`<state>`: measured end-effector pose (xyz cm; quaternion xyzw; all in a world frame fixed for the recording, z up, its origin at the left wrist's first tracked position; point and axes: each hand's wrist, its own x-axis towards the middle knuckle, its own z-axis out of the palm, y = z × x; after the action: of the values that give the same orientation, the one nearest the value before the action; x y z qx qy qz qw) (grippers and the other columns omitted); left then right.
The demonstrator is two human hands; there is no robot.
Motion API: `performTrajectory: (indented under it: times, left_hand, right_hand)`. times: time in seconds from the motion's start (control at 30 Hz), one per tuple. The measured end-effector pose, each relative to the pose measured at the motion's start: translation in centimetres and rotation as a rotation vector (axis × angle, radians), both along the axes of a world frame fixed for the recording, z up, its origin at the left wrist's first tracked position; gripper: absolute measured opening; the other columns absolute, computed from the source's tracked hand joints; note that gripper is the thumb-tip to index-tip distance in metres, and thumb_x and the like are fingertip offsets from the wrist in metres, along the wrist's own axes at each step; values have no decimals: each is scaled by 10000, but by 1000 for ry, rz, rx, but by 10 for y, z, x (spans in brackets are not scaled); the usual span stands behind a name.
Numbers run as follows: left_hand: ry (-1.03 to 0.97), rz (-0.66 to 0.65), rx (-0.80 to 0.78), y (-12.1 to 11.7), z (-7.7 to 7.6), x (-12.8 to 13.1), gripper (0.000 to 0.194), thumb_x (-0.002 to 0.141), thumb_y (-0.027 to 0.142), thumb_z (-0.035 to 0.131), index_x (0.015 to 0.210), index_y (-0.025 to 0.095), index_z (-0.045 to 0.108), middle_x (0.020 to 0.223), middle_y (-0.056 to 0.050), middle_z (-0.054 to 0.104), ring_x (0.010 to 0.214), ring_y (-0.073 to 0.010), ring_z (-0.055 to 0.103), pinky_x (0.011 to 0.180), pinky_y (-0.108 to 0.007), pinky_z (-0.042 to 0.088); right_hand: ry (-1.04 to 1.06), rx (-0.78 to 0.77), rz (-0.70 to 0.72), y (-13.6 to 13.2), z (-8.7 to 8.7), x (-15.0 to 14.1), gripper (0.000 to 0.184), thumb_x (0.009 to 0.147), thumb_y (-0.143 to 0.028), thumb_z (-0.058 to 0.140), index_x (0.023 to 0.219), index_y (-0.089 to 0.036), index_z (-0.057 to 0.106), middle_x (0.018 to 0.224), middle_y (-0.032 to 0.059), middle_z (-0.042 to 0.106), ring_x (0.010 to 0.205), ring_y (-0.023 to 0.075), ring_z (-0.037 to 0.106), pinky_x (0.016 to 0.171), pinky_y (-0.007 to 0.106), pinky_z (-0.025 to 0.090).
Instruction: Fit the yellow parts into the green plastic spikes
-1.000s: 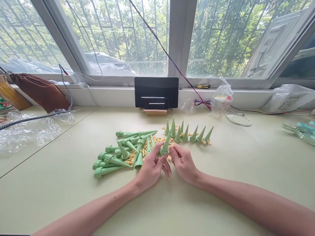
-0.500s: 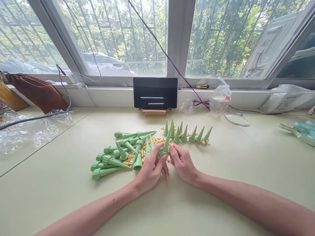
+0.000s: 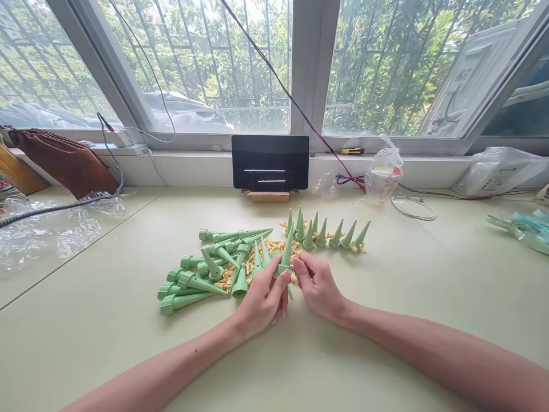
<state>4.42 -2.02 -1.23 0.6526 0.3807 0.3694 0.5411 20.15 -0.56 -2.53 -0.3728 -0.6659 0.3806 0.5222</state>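
A green plastic plant watering spike (image 3: 287, 252) is in my left hand (image 3: 262, 294), its point upward. My left thumb and fingers close round its collar. Just right of that collar, my right hand (image 3: 318, 286) is closed in a pinch. Its fingertips hide whatever is between them; tan bits show close by. Behind and left of my hands lies a heap of green spikes (image 3: 195, 280), some lying flat and some upright. Small yellow plastic valves (image 3: 253, 263) are piled among them. Beyond my right hand, several upright spikes (image 3: 337, 236) stand in a group with yellow pieces at their bases.
A black tablet (image 3: 270, 151) leans at the back of the table, with a phone (image 3: 270, 181) before it. A plastic bag with a cup (image 3: 384, 174) and a coiled white cable (image 3: 413, 208) are at back right. Clear plastic wrap (image 3: 81, 226) lies left; teal items (image 3: 525, 229) lie far right.
The spike in my left hand has turned a little more upright and shifted slightly left. My right fingertips have come slightly apart from its collar. My left fingers have curled in more.
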Motion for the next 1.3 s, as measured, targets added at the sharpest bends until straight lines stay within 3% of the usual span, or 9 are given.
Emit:
performTrajectory:
  times: [0.6, 0.87, 1.3]
  left_hand:
    - [56, 54, 80, -1, -1, 2, 572, 987, 452, 458, 1456, 146, 341, 521, 54, 542, 394, -104, 474, 412, -214, 448]
    - [5, 54, 109, 0, -3, 3, 521, 981, 382, 489, 1458, 203, 382, 559, 53, 552, 413, -107, 529, 410, -214, 489]
    - [66, 44, 150, 0, 1, 2, 461, 982, 391, 492, 1379, 159, 472, 516, 64, 509, 412, -94, 484, 425, -197, 450]
  right_hand:
    - [123, -93, 58, -2, -2, -1, 400, 1036, -444, 368, 705, -219, 358, 588, -61, 319, 500, 97, 269, 464, 246, 257]
    - [174, -114, 80, -2, -4, -1, 449, 1031, -466, 361, 663, -211, 378, 537, -68, 315, 462, 87, 271, 442, 242, 248]
    - [74, -54, 26, 0, -2, 0, 445, 1030, -459, 351, 657, -218, 341, 543, -62, 312, 481, 94, 270, 464, 252, 253]
